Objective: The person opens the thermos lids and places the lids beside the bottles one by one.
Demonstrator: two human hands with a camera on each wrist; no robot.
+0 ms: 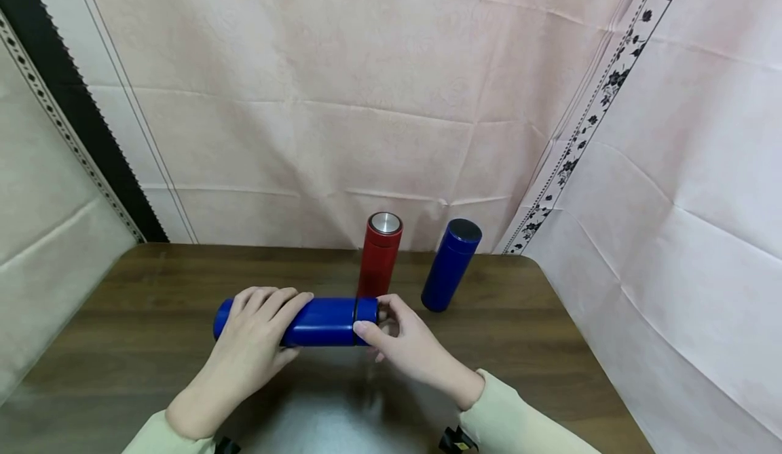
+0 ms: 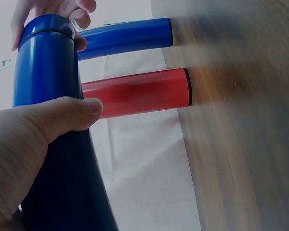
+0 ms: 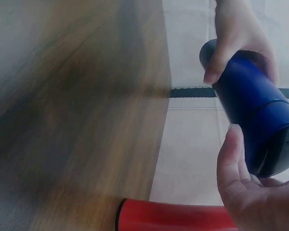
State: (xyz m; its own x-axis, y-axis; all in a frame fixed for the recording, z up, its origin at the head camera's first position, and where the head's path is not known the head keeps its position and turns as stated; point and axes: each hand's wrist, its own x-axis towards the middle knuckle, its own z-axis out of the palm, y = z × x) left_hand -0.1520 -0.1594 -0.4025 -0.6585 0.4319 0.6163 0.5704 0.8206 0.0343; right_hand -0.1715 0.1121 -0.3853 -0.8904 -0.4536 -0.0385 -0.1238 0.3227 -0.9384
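A blue thermos (image 1: 324,322) lies sideways in the air over the table, held between both hands. My left hand (image 1: 253,342) grips its body, with the thumb (image 2: 72,113) along the near side in the left wrist view. At the lid end, my right hand (image 1: 409,345) holds the blue lid (image 1: 366,318) between thumb and fingers. A thin dark seam shows between lid and body. The lid's dark end (image 3: 279,151) faces the right wrist camera. Part of the right fingers is hidden behind the lid.
Behind the held thermos stands a red thermos (image 1: 380,257) with a silver top. To its right is a second blue thermos (image 1: 451,264), upright with a dark top. Both are on the brown wooden table (image 1: 519,345). Pale cloth (image 1: 366,101) hangs behind and at the sides.
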